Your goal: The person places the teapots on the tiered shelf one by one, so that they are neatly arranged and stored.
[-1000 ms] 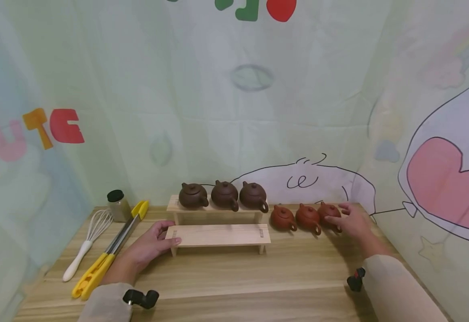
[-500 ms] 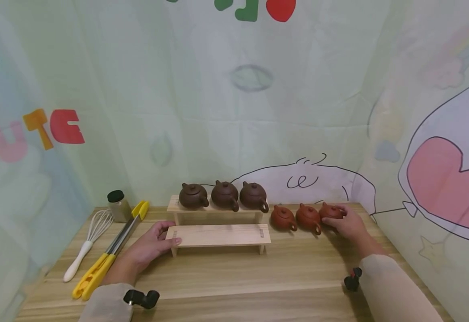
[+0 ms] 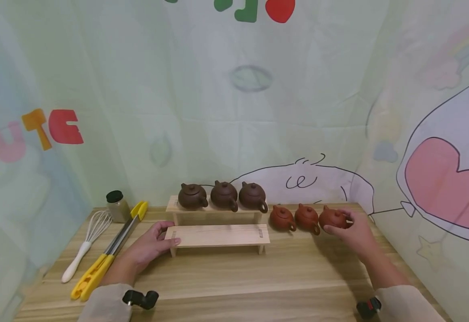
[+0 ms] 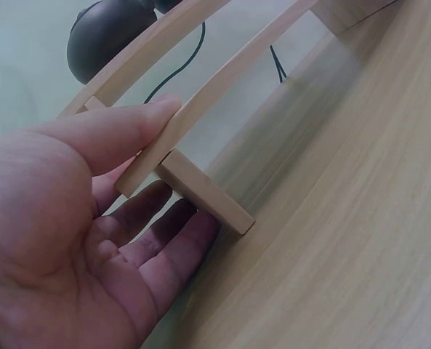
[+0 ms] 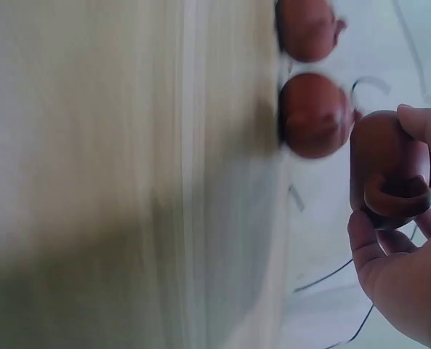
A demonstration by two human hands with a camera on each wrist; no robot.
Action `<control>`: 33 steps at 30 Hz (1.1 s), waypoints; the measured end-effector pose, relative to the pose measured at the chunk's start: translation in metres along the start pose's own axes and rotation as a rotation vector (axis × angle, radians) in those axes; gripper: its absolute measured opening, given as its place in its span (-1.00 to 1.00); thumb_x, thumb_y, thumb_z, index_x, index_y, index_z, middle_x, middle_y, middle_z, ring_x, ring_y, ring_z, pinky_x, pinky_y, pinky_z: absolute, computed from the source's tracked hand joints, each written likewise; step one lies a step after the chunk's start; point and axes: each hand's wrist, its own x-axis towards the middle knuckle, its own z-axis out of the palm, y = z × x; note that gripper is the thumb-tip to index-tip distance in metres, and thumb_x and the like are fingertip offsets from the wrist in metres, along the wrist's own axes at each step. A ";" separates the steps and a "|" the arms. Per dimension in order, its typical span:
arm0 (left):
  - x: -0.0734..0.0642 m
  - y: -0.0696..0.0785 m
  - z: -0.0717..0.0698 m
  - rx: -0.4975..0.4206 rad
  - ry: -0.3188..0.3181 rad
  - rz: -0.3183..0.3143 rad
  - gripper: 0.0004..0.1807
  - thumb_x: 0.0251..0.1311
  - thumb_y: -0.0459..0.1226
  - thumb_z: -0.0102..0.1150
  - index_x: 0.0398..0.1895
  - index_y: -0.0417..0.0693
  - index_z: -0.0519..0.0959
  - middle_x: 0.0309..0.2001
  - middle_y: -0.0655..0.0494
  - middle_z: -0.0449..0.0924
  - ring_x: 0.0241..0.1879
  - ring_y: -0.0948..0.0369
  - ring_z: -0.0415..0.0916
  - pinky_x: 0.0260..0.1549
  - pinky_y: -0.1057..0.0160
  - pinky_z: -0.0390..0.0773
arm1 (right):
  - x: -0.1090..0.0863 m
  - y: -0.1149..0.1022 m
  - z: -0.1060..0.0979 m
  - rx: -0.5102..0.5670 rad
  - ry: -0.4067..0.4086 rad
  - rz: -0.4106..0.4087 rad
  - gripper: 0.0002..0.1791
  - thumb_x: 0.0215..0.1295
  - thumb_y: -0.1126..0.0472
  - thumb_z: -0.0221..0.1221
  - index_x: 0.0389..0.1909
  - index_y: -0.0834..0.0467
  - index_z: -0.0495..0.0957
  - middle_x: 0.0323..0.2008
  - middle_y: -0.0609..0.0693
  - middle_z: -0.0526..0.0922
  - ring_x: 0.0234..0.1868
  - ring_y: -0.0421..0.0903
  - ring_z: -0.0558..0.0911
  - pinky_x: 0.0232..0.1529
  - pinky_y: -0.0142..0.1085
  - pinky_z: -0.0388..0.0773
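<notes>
My left hand [image 3: 151, 245] pinches the left end of the low front wooden stand [image 3: 222, 235], thumb on top and fingers curled underneath by the leg. On the rear stand [image 3: 218, 208] three dark brown teapots [image 3: 224, 195] sit in a row. At the right, my right hand [image 3: 357, 235] holds a small red clay teapot [image 5: 382, 163] between thumb and fingers. In the right wrist view that teapot is off the table, its loop handle facing the camera. Two more red teapots [image 3: 307, 217] stand on the table to its left.
Left of the stands lie yellow-handled tongs [image 3: 109, 252] and a white whisk [image 3: 86, 246]. A black-lidded jar [image 3: 117, 207] stands behind them. A printed curtain [image 3: 202, 112] closes off the wooden table [image 3: 226, 286] at the back and sides.
My right hand has closed on the rightmost red teapot, lifted it and drawn it slightly right, away from the other two. The left hand stays on the front stand.
</notes>
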 end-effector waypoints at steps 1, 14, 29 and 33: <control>0.000 0.000 0.000 0.002 0.001 -0.002 0.00 0.36 -0.02 0.45 0.64 -0.16 0.07 0.74 -0.33 -0.18 0.67 -0.35 0.02 0.56 -0.31 0.28 | -0.005 -0.003 0.002 0.004 0.001 -0.008 0.01 0.26 -0.11 0.52 0.55 0.29 0.28 0.44 0.39 0.45 0.34 0.33 0.56 0.00 -0.28 0.69; -0.001 -0.002 0.000 -0.007 -0.001 -0.002 0.00 0.36 -0.04 0.45 0.64 -0.18 0.06 0.73 -0.34 -0.13 0.68 -0.36 -0.01 0.57 -0.33 0.25 | -0.056 -0.072 0.046 0.143 -0.141 -0.089 -0.08 0.17 -0.01 0.59 0.49 0.14 0.39 0.42 0.26 0.53 0.32 0.25 0.66 0.20 -0.03 0.76; 0.002 -0.001 0.001 -0.015 -0.006 0.011 -0.06 0.42 -0.09 0.40 0.64 -0.18 0.06 0.71 -0.35 -0.06 0.65 -0.34 0.10 0.57 -0.32 0.29 | -0.074 -0.147 0.146 0.265 -0.371 -0.234 -0.17 0.07 0.05 0.64 0.38 0.03 0.52 0.22 0.12 0.68 0.13 0.04 0.73 0.11 -0.10 0.76; 0.001 -0.001 0.000 -0.011 -0.004 0.008 -0.07 0.42 -0.10 0.40 0.64 -0.17 0.07 0.72 -0.35 -0.08 0.66 -0.34 0.08 0.56 -0.32 0.29 | -0.074 -0.171 0.172 0.279 -0.416 -0.273 -0.19 0.08 0.06 0.63 0.38 0.04 0.54 0.20 0.07 0.70 0.14 0.03 0.72 0.13 -0.07 0.74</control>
